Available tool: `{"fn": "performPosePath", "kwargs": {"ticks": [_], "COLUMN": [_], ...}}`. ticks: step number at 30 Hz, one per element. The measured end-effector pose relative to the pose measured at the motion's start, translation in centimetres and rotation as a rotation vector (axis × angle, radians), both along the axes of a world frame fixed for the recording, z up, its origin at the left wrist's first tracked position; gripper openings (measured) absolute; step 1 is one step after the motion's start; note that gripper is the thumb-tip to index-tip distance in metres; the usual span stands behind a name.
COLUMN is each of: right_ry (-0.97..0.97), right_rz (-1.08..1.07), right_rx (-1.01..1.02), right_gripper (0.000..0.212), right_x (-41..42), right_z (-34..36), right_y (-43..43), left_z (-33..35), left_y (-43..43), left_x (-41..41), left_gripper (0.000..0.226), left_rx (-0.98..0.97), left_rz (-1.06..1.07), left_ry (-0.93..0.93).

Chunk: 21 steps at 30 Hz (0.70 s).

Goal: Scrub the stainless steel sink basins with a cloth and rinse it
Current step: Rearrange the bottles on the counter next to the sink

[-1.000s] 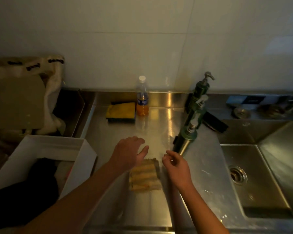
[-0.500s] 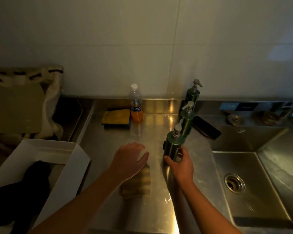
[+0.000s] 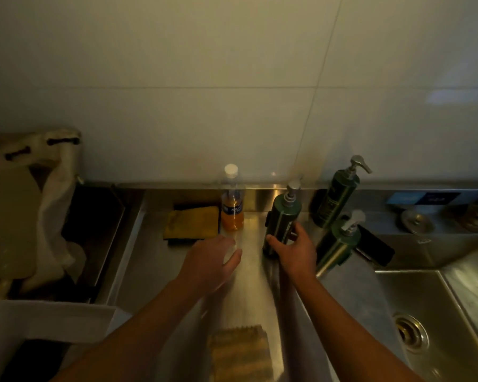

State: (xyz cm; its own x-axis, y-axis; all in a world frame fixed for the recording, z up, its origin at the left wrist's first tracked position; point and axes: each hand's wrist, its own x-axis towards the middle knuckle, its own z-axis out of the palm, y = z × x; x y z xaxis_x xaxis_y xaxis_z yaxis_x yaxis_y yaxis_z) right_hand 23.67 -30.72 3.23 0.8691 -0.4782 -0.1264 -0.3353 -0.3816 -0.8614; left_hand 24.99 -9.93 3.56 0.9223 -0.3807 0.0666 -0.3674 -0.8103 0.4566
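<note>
Hands out over the steel desk (image 3: 160, 260), cloth left behind.

Nearest, folded tan ribbed cloth (image 3: 239, 352) flat on the desk between both forearms, touched by neither. To the right, stainless steel sink basin (image 3: 453, 307) with round drain. Further out, left hand (image 3: 214, 261) hovering released, fingers spread; right hand (image 3: 294, 252) grasping dark green pump bottle (image 3: 283, 221). Beyond, orange plastic drink bottle (image 3: 232, 205) against the backsplash.

cloth (image 3: 239, 351) nearest us on table (image 3: 249, 285) | we see drink bottle (image 3: 231, 205) behind, sponge (image 3: 192, 224) to its left | sink basin (image 3: 436, 307) at right
</note>
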Motion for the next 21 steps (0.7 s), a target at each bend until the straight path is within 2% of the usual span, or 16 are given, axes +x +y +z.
{"fn": "performPosePath", "kwargs": {"ticks": [10,17,21], "right_ry": [-0.035,-0.032,-0.045], "right_rz": [0.005,0.063,0.038], "right_rx": [0.033,0.044,0.054], "right_gripper": [0.068,0.071,0.073], "right_x": [7.2,8.5,6.7], "right_z": [-2.6,-2.7,-2.8], "right_y": [1.8,3.0,2.0], "left_z": [-2.6,-3.1,-2.4], "left_y": [1.3,2.4,2.3], "left_x": [4.1,3.7,3.0], "left_gripper": [0.045,0.057,0.055], "left_rx": [-0.011,0.001,0.02], "left_rz": [-0.007,0.036,0.039], "left_ry": [-0.017,-0.012,-0.022]}}
